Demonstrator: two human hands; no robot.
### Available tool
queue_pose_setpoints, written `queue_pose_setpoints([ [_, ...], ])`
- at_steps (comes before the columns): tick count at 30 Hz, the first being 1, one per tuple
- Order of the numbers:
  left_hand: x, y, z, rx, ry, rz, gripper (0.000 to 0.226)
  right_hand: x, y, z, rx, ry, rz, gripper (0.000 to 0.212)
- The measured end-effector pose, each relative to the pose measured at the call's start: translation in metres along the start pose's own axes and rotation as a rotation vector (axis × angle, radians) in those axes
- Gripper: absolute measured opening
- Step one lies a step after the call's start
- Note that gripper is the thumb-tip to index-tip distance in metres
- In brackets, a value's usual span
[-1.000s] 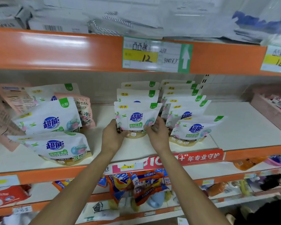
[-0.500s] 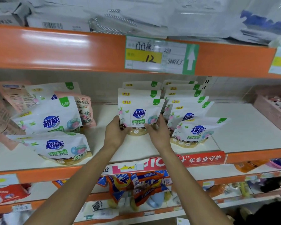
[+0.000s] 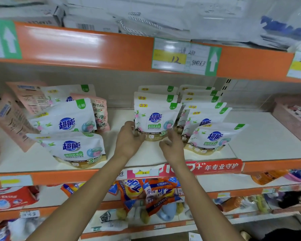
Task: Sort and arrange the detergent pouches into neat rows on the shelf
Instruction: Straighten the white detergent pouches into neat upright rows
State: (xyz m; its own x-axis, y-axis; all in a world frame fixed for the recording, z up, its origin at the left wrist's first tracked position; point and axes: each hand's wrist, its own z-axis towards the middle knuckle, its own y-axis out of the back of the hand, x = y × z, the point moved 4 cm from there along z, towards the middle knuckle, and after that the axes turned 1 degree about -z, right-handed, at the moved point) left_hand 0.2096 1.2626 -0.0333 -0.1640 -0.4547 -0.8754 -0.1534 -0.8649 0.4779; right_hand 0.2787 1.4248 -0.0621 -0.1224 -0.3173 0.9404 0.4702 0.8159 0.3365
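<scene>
White detergent pouches with a blue logo stand on the white shelf [image 3: 268,136]. The middle row's front pouch [image 3: 155,119] stands upright. My left hand [image 3: 129,140] grips its lower left corner. My right hand [image 3: 172,148] hovers by its lower right corner with fingers loosely curled and holding nothing. To the right, a second row runs backward, and its front pouch [image 3: 214,138] leans forward. On the left, two more white pouches [image 3: 68,122] [image 3: 73,150] lie tilted and out of line.
Pink pouches [image 3: 16,119] [image 3: 99,112] lean among the white ones at far left. A pink tray [image 3: 292,119] sits at the right end. The orange upper shelf edge [image 3: 94,46] with a price tag [image 3: 181,56] hangs overhead. Orange packs [image 3: 156,192] fill the shelf below.
The front middle pouch has been pushed back against its row. My right hand has slipped down off its lower right edge, while my left hand still holds the corner.
</scene>
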Motion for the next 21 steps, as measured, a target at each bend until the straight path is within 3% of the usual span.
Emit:
queue_pose_setpoints([
  [4, -0.012, 0.019, -0.034, 0.126, -0.056, 0.006, 0.026, 0.006, -0.015, -0.015, 0.160, 0.019, -0.030, 0.042],
  [7, -0.016, 0.046, -0.068, 0.209, -0.123, -0.038, 0.021, 0.022, -0.034, -0.030, 0.310, 0.080, -0.056, 0.046],
  [9, -0.012, 0.073, -0.086, 0.178, -0.159, -0.046, 0.018, 0.031, -0.051, -0.040, 0.373, 0.101, -0.062, 0.049],
  [14, 0.019, 0.156, -0.111, -0.191, -0.261, 0.055, 0.017, 0.047, -0.095, -0.058, 0.456, 0.155, -0.044, 0.049],
  [18, 0.049, 0.203, -0.126, -0.560, -0.220, -0.106, 0.009, 0.064, -0.125, -0.072, 0.456, 0.200, 0.020, 0.043],
  [21, 0.077, 0.215, -0.122, -0.644, -0.134, -0.182, 0.024, 0.070, -0.143, -0.083, 0.446, 0.205, 0.098, 0.029],
])
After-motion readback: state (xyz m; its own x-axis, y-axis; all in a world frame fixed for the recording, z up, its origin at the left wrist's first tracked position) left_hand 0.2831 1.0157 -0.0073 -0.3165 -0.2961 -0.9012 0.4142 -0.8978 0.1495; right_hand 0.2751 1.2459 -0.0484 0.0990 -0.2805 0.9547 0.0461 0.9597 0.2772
